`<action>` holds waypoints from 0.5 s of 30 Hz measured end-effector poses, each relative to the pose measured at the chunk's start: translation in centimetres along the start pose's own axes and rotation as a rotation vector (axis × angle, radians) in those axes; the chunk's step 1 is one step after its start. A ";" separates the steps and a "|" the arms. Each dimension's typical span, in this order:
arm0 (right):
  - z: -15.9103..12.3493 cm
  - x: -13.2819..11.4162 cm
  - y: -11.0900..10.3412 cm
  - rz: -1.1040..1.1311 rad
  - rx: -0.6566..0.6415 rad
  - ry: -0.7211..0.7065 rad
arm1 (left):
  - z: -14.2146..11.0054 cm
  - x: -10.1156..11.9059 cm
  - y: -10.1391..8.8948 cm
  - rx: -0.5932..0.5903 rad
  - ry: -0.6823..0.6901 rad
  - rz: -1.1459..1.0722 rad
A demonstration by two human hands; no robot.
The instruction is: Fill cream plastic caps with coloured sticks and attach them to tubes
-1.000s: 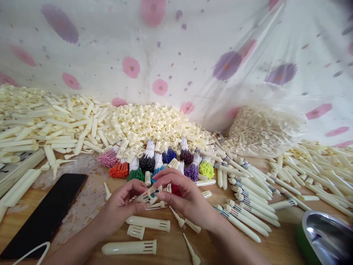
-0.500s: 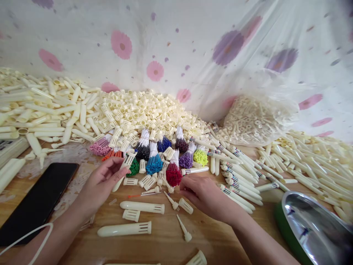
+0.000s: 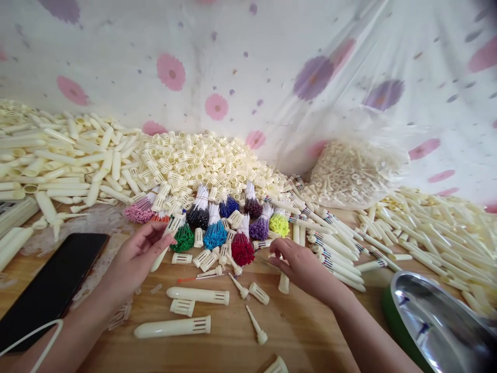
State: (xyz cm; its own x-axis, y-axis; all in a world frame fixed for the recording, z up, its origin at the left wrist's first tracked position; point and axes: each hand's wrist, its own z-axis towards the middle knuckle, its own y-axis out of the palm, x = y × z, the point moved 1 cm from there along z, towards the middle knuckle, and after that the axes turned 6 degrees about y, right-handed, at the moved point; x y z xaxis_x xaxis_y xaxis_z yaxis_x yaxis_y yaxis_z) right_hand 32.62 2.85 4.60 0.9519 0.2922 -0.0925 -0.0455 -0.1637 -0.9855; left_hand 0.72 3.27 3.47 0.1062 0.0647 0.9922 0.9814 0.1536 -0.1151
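Observation:
My left hand [image 3: 135, 254] is closed around a cream pen barrel [image 3: 158, 260] with a slotted top, held slanting above the table. My right hand [image 3: 305, 267] has its fingers bent into a pinch right of the red-tipped refill bundle [image 3: 243, 246]; something thin may be at the fingertips, too small to make out. Close by are bundles of green [image 3: 183, 235], light blue [image 3: 215, 230] and purple refills [image 3: 263, 223]. A loose slotted cap [image 3: 283, 283] shows under my right hand. Two slotted barrels lie in front, one of them the nearer barrel [image 3: 173, 327].
A black phone [image 3: 54, 290] lies at left. Behind the bundles rises a heap of slotted pieces [image 3: 209, 155]. Filled pens [image 3: 337, 254] are stacked at right, near a clear bag of small parts [image 3: 357, 173]. A green-sided metal tray [image 3: 392, 316] stands front right.
My right hand has moved right and slightly up, away from the red bundle, uncovering a slotted cap beneath it. My left hand still holds the barrel. The camera view has shifted slightly.

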 end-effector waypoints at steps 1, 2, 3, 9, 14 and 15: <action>-0.1 -0.2 0.2 -0.022 -0.005 -0.034 | 0.0 0.0 0.0 0.008 0.005 -0.002; -0.1 -0.5 0.6 -0.071 -0.008 -0.061 | 0.0 0.0 0.0 0.014 0.009 0.000; 0.0 -0.8 1.0 -0.134 -0.006 -0.079 | -0.1 0.0 0.0 0.014 0.015 0.005; 0.4 -0.5 1.9 -0.190 0.082 -0.134 | -1.1 -0.1 0.8 -0.226 0.038 0.059; -0.2 0.2 -2.1 0.175 0.077 -0.076 | -1.7 0.4 1.1 -0.328 0.123 0.105; -0.3 -0.1 -3.1 0.239 0.111 -0.092 | -1.7 0.5 1.2 -0.317 0.137 0.116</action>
State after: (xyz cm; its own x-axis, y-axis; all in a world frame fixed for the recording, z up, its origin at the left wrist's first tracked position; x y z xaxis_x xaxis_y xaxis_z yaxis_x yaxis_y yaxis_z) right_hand 32.74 3.05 7.70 0.8789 0.3429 -0.3315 -0.3028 -0.1359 -0.9433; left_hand 2.20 1.76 3.88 0.2190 -0.0719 0.9731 0.9601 -0.1617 -0.2280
